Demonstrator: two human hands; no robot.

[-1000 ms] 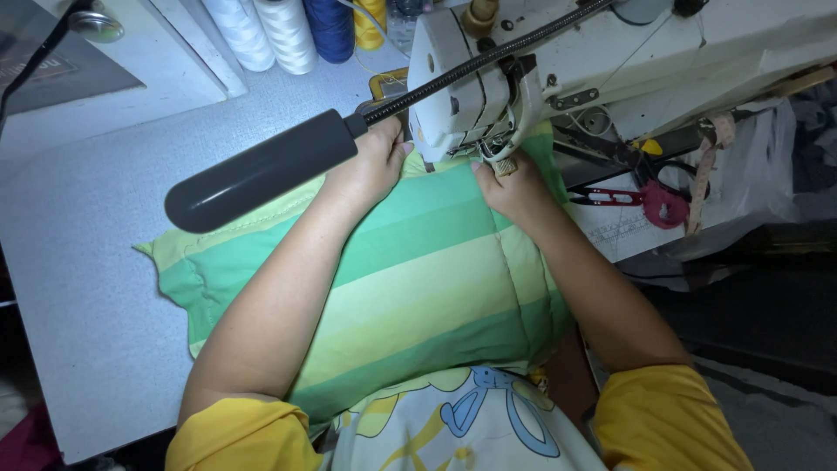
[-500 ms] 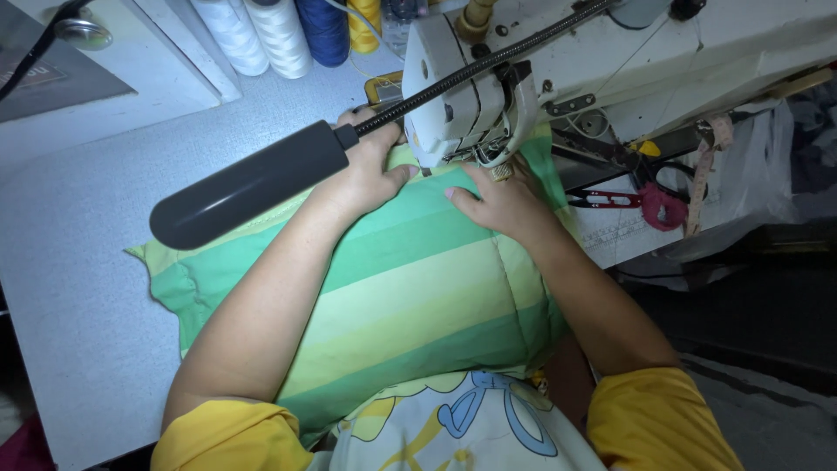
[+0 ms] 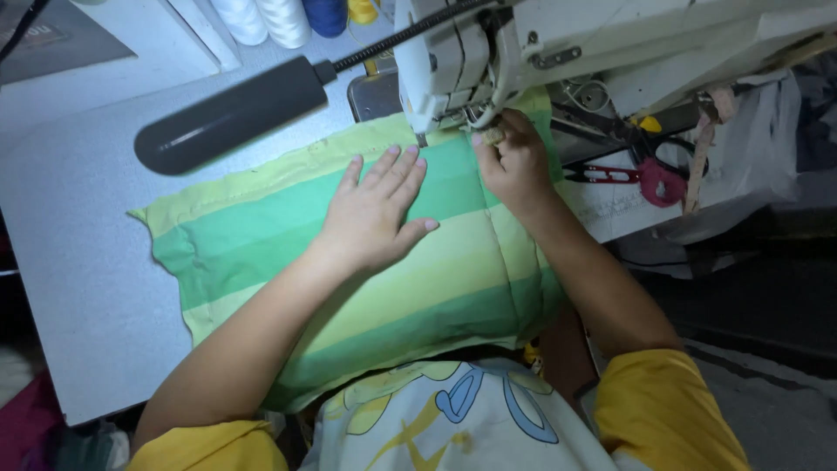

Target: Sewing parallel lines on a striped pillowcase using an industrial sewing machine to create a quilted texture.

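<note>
A stuffed pillow in green and yellow striped fabric [image 3: 261, 218] lies on the grey sewing table [image 3: 70, 262], its far edge under the head of a white sewing machine [image 3: 558, 44]. My left hand [image 3: 375, 214] rests flat on the pillow, fingers spread, just left of the needle. My right hand [image 3: 510, 161] pinches the fabric edge close beside the presser foot, fingers curled on the cloth.
A black lamp head [image 3: 231, 113] on a flexible arm hangs over the table's far left. White, blue and yellow thread cones [image 3: 279, 17] stand at the back. Red-handled snips [image 3: 623, 174] lie to the right of the machine.
My left hand has slid back from under the lamp onto the pillow's middle. My right hand has moved up to the needle. The view has shifted, so the pillow sits lower left.
</note>
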